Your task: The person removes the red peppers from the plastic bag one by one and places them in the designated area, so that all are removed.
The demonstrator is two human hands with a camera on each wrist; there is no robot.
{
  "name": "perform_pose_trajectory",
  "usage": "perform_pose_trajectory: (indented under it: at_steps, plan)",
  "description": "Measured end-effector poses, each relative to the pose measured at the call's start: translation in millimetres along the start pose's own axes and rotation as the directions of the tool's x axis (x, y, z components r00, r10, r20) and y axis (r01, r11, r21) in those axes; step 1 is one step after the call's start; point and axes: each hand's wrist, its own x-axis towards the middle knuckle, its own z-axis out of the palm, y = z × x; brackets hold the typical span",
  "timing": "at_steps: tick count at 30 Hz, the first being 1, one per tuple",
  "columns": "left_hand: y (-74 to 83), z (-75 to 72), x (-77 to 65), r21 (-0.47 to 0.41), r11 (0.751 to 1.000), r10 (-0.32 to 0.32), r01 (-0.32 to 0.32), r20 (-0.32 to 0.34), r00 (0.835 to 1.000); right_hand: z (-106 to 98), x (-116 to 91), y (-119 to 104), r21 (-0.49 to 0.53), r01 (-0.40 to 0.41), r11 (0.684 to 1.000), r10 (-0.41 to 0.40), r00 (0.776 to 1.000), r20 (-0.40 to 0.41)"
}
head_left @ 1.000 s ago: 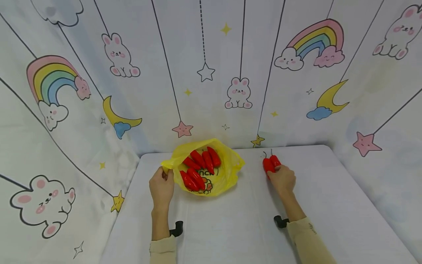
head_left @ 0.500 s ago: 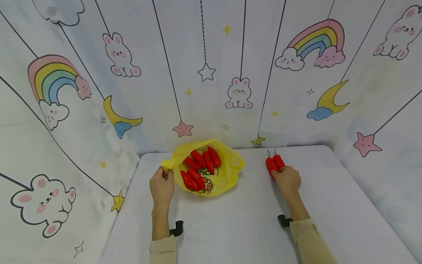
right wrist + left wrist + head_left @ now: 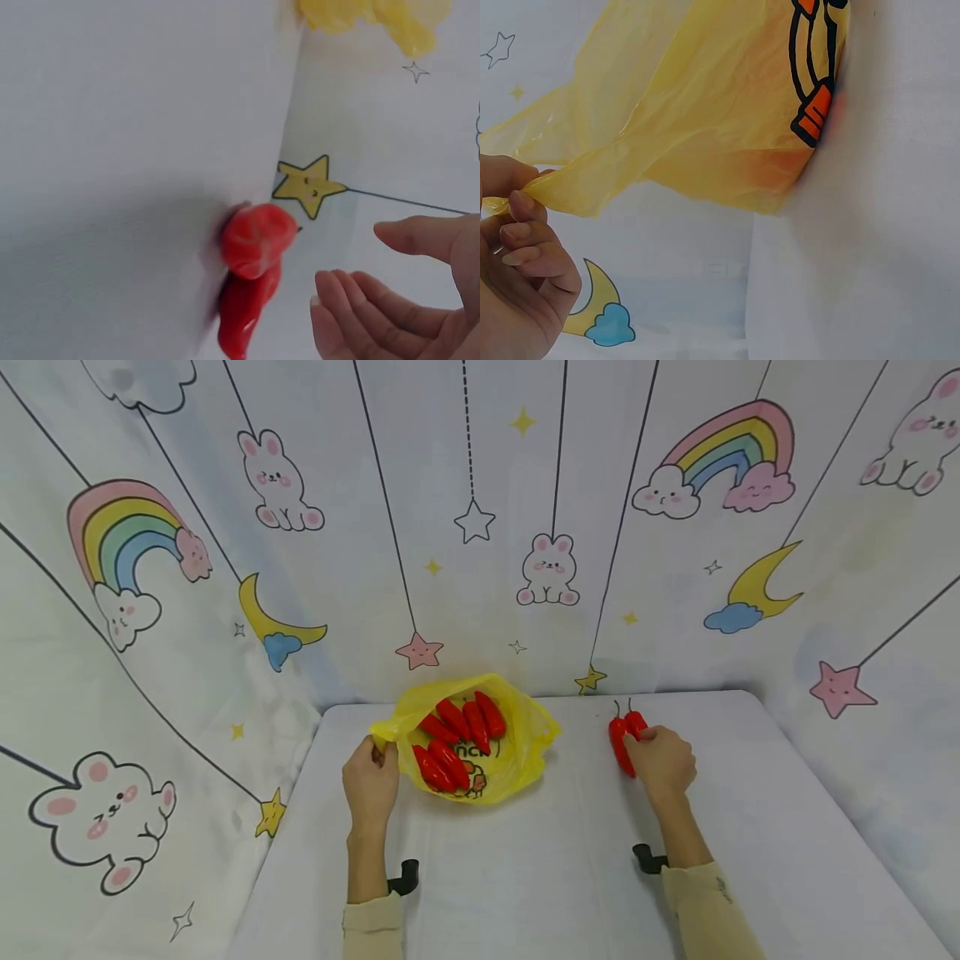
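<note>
At the left of the head view, my left hand (image 3: pixel 371 785) pinches the edge of a yellow plastic bag (image 3: pixel 525 764). Its thumb and fingertips close on the gathered film (image 3: pixel 570 187) in the left wrist view. Several red chili peppers (image 3: pixel 491 714) lie inside the bag's wide mouth. Over on the right, two more red peppers lie side by side on the table, one (image 3: pixel 621 747) in plain sight and the other (image 3: pixel 636 722) partly behind my right hand (image 3: pixel 666 768). The right wrist view shows that hand with thumb and fingers spread apart, a gap between them and the peppers (image 3: pixel 259 240).
A white cloth covers the table (image 3: pixel 517 877). Behind it rises a backdrop (image 3: pixel 360 610) printed with rabbits, rainbows and stars. Black wrist mounts (image 3: pixel 405 877) sit on both forearms.
My right hand and the two peppers shifted a little to the right and away; the fingers then came off the peppers. The left hand and bag stayed nearly still.
</note>
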Motion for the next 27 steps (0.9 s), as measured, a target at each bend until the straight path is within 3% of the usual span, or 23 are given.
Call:
perform_pose_trajectory:
  at_steps: [6,14,27]
  plan:
    - [-1.0,1.2,1.0,-0.009,1.000,0.012,-0.012,-0.005,1.000,-3.8,-11.6,-25.5,0.085,0.039,0.996,-0.033,0.997,-0.073]
    - [-1.3,0.5,1.0,-0.001,1.000,0.017,-0.017,-0.011,1.000,2.9,-37.1,-59.1,0.155,0.157,0.975,-0.145,0.986,-0.084]
    - [-3.7,1.3,0.8,0.008,1.000,0.003,-0.003,0.003,1.000,13.4,-57.2,-93.1,0.291,0.264,0.920,-0.278,0.961,0.008]
